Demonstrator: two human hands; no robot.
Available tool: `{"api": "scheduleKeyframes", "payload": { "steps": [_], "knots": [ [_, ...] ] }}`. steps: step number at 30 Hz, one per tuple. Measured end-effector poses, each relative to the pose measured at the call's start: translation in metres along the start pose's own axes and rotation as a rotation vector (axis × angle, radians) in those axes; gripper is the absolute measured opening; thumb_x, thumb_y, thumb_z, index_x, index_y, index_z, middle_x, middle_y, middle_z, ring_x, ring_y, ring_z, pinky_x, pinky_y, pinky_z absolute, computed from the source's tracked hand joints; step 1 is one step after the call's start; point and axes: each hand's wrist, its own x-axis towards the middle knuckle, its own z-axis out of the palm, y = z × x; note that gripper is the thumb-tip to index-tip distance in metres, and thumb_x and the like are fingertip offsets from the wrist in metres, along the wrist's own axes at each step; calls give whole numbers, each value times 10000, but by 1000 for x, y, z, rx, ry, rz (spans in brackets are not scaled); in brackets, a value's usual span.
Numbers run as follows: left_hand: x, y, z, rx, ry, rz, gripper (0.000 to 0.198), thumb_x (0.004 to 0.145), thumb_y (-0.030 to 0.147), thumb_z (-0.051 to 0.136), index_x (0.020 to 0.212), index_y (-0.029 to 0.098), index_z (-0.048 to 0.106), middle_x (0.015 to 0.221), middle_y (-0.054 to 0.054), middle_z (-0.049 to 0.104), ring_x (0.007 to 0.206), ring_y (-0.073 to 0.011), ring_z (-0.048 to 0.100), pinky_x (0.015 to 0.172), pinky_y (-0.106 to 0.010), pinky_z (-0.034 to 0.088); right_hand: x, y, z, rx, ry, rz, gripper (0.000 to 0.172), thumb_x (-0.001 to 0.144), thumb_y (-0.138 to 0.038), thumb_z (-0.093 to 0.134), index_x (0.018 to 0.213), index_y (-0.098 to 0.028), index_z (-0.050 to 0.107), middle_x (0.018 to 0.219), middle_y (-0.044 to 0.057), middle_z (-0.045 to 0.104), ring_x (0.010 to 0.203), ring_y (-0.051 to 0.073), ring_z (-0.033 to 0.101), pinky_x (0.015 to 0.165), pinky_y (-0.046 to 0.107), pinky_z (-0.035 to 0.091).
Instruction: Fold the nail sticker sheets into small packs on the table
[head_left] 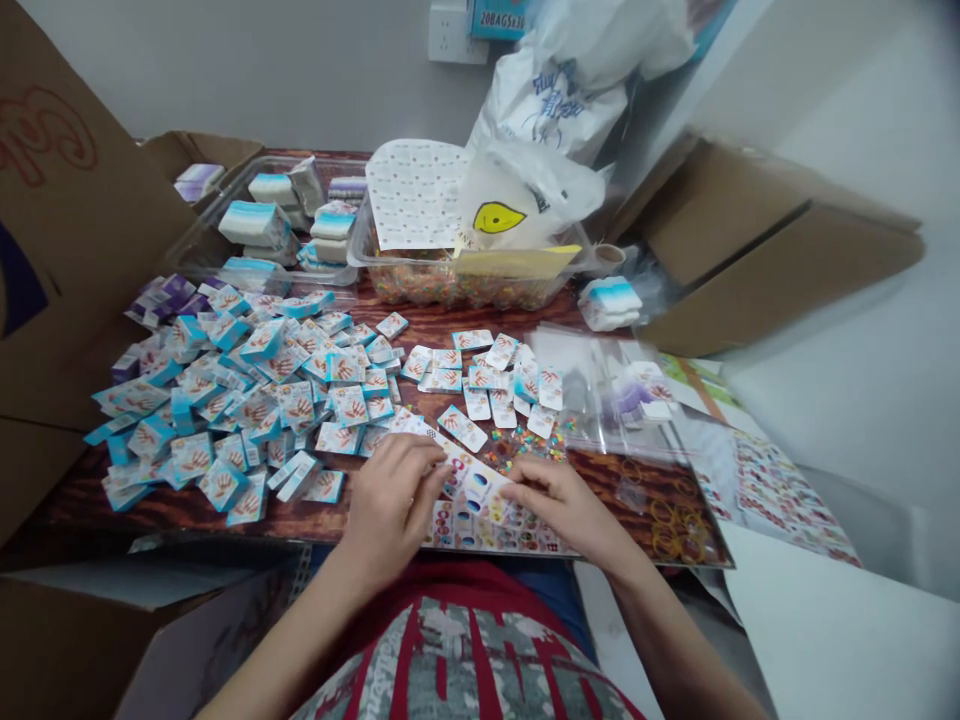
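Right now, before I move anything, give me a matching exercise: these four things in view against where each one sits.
Things:
1. Left hand
2. Right hand
3. Clear tub of multicoloured pieces
4. Heap of blue-edged hand-print cards

Places:
A. Far side of the table, behind the cards
B. Spread loosely across the table's left side
C. Touching the left side of the printed sheet
D. Touching the right side of the printed sheet

Pairs: 1-C, 2-D, 3-A, 4-B
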Motion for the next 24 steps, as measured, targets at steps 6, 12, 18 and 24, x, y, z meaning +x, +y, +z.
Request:
{"api": "scheduleKeyframes", "payload": {
  "steps": [6, 12, 18, 24],
  "knots": [
    [9, 17, 16, -61, -94, 13, 130, 945, 286, 521, 998, 198, 602, 942, -85, 654, 907, -231, 594, 770, -350, 468, 5, -44, 3, -36, 81, -222, 240, 966, -277, 467, 786, -209, 610, 781, 32, 575, 798, 187, 543, 737, 311, 414],
    [5, 14, -3, -379, -109, -93, 133, 935, 241, 556, 858, 211, 660, 833, -32, 675, 799, -173, 621, 721, -292, 464, 3, -31, 10, -271, 306, -279, 344, 842, -106, 482, 1137, -244, 594, 1168, 82, 604, 1158, 277, 486, 994, 456, 347],
    [5, -11, 6, -817, -208, -357, 281, 954, 393, 492, 893, 218, 703, 888, -34, 701, 841, -181, 639, 779, -306, 493, 4, -24, 26, -47, -12, -170, 295, 840, -36, 371, 858, -213, 606, 885, 30, 610, 874, 185, 564, 793, 309, 419],
    [-8, -36, 45, -964, -488, -648, 323, 840, 489, 635, 868, 172, 689, 756, -18, 678, 730, -165, 612, 665, -266, 469, 14, -7, 61, -93, 199, -21, 140, 833, -87, 494, 829, -211, 559, 792, 6, 605, 746, 169, 552, 674, 259, 389]
  ]
}}
